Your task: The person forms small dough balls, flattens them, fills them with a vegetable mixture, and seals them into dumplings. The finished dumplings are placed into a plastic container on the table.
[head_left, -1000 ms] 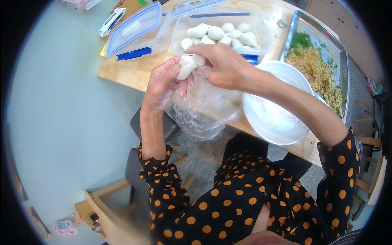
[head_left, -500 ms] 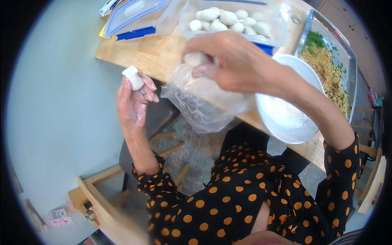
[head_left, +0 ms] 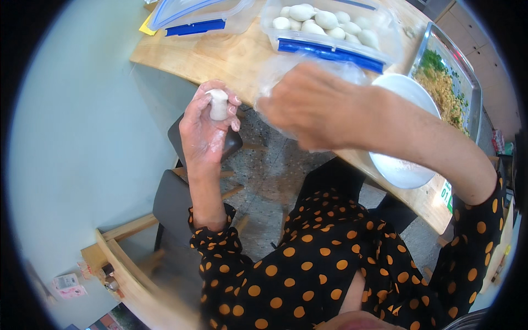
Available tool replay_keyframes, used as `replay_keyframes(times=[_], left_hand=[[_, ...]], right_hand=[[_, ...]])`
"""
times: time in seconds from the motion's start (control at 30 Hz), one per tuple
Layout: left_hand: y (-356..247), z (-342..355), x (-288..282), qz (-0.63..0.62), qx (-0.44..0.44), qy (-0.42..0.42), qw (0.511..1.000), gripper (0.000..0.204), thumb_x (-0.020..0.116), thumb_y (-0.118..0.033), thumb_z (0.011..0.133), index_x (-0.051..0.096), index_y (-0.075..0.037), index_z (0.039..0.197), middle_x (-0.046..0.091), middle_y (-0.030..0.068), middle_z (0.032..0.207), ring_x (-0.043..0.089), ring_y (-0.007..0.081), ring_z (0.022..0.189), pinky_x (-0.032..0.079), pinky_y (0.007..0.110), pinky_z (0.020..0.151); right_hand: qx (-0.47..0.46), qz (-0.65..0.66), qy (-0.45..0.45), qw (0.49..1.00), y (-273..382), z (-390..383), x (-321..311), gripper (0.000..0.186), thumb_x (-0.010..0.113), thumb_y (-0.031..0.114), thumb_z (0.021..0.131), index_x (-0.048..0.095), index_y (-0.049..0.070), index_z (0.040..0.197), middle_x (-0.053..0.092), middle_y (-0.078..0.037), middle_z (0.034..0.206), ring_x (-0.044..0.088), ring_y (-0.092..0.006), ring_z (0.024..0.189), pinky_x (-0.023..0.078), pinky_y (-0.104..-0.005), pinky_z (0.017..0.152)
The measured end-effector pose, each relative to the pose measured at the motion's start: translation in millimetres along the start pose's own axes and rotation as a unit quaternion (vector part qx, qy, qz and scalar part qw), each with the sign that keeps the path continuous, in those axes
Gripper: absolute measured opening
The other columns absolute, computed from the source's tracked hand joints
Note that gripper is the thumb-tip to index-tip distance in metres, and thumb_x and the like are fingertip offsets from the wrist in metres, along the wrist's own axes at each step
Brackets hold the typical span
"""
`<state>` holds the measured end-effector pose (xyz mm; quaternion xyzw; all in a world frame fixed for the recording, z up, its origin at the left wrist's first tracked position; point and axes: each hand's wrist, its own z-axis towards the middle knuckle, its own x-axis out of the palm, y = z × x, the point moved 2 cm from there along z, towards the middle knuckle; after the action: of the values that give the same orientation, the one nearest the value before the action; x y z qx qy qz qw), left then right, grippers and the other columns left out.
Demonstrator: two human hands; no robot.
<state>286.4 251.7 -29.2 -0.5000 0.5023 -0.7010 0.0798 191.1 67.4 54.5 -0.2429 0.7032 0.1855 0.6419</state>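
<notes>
My left hand (head_left: 206, 129), dusted white, has its fingers curled round a short white dough piece (head_left: 218, 108) left of the crinkled clear plastic bag (head_left: 275, 71). My right hand (head_left: 316, 104) is over that bag at the table edge, back up, fingers curled and blurred; what they hold is hidden. A white bowl (head_left: 401, 170) sits under my right forearm. Behind the bag, a clear container (head_left: 338, 49) holds several smooth white dough balls (head_left: 324, 19).
An open blue-clipped box (head_left: 195, 25) is at the back left of the wooden table (head_left: 192, 55). A metal tray (head_left: 476, 93) of chopped greens and brown crumbly food is at the right. Dark chairs (head_left: 176, 203) stand left, below the table.
My hands, together on the dough earlier, have parted: my left kept a piece, while my right took another over the bag, where it is now hidden. The view has shifted slightly.
</notes>
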Motion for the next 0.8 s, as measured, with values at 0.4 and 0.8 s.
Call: replay_keyframes(times=[0.4, 0.8], left_hand=[[34.9, 21.9, 25.9, 0.671, 0.165, -0.064, 0.720, 0.028, 0.079, -0.026, 0.077, 0.074, -0.004, 0.094, 0.070, 0.0195, 0.074, 0.071, 0.0346, 0.071, 0.055, 0.040, 0.070], [22.4, 45.6, 20.6, 0.373, 0.136, -0.120, 0.910, 0.012, 0.075, -0.012, 0.086, 0.070, -0.001, 0.086, 0.065, 0.0025, 0.072, 0.057, 0.0089, 0.058, 0.047, 0.026, 0.053]], right_hand=[[0.047, -0.168, -0.019, 0.984, -30.8, 2.0, 14.8, 0.010, 0.073, 0.005, 0.081, 0.072, 0.007, 0.091, 0.071, -0.009, 0.083, 0.071, -0.0198, 0.086, 0.055, -0.0324, 0.074], [0.120, 0.021, -0.128, 0.984, -48.8, -7.7, -12.2, 0.011, 0.067, 0.007, 0.089, 0.073, 0.003, 0.097, 0.071, -0.011, 0.080, 0.069, -0.0231, 0.071, 0.055, -0.0332, 0.063]])
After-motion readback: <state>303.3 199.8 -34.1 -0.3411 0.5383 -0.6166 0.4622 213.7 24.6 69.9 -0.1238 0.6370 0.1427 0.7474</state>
